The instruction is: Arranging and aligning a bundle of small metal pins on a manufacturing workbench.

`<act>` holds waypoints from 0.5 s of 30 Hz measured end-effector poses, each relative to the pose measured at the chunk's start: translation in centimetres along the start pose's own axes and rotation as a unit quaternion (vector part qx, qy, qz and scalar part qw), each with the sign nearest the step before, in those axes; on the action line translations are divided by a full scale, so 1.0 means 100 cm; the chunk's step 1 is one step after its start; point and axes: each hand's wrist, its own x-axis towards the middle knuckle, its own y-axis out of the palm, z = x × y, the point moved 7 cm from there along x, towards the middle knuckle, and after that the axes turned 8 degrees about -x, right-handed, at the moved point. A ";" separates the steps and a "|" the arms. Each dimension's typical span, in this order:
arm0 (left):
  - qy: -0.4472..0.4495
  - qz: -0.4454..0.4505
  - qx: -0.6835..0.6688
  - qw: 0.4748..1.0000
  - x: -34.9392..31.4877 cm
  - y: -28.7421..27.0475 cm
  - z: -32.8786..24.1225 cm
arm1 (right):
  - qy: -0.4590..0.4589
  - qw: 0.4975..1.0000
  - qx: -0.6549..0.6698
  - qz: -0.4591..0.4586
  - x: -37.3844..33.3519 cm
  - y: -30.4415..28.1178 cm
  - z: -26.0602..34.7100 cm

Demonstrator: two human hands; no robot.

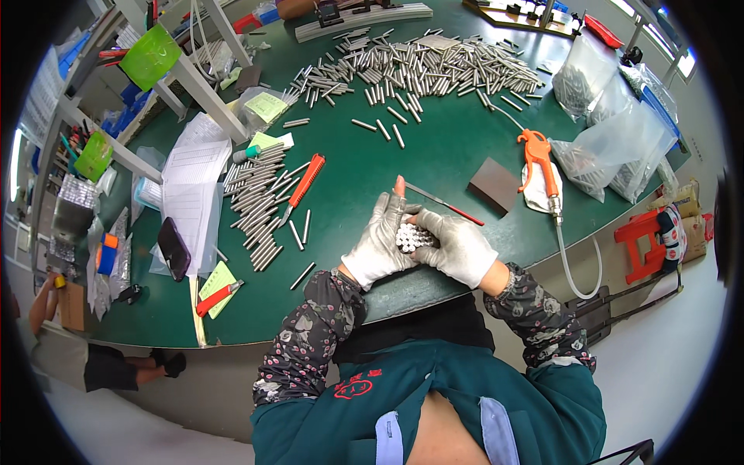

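Note:
Near the front edge of the green table, both my hands wrap round one bundle of short metal pins, their round ends facing up. My left hand, in a white glove with a bare thumb tip, closes on the bundle's left side. From the right, my gloved right hand presses the same bundle. Just beyond my hands lies a thin tool with a red end. A brown block rests to the right of it. Left of my hands are a few loose pins and an orange-handled cutter knife.
A large heap of metal pins covers the far table, with a smaller pile at left. An orange air gun with a hose lies right, near bagged pins. Papers, a phone and a red cutter lie left.

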 end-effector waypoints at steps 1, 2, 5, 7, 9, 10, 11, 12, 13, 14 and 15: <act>0.032 0.001 0.063 0.997 -0.002 -0.001 -0.004 | -0.001 1.000 0.000 0.001 0.002 0.001 0.001; 0.063 0.000 0.127 0.990 -0.004 -0.002 -0.010 | -0.001 1.000 0.005 0.004 0.003 0.001 0.002; 0.030 -0.003 0.107 0.994 -0.002 -0.006 -0.010 | 0.002 1.000 -0.003 0.011 0.005 0.001 0.006; 0.030 0.003 0.106 0.994 -0.003 -0.007 -0.008 | 0.005 1.000 -0.017 0.012 0.007 0.000 0.008; 0.030 0.011 0.105 0.994 -0.004 -0.007 -0.007 | 0.036 0.998 -0.017 0.038 0.007 0.004 0.005; 0.022 0.016 0.109 0.994 -0.004 -0.008 -0.006 | 0.035 0.999 -0.018 0.038 0.007 0.004 0.005; 0.014 0.021 0.112 0.993 -0.004 -0.008 -0.005 | 0.043 0.998 -0.011 0.034 0.007 0.005 0.004; 0.015 0.021 0.111 0.993 -0.004 -0.007 -0.005 | 0.051 0.998 -0.004 0.029 0.007 0.006 0.003; 0.031 0.015 0.113 0.993 -0.003 -0.007 -0.008 | 0.051 0.998 -0.004 0.029 0.007 0.007 0.002; 0.047 0.007 0.116 0.992 -0.003 -0.008 -0.011 | 0.055 0.998 0.021 0.021 0.007 0.008 0.002; 0.048 0.006 0.116 0.992 -0.004 -0.007 -0.009 | 0.060 0.997 0.046 0.013 0.007 0.008 0.002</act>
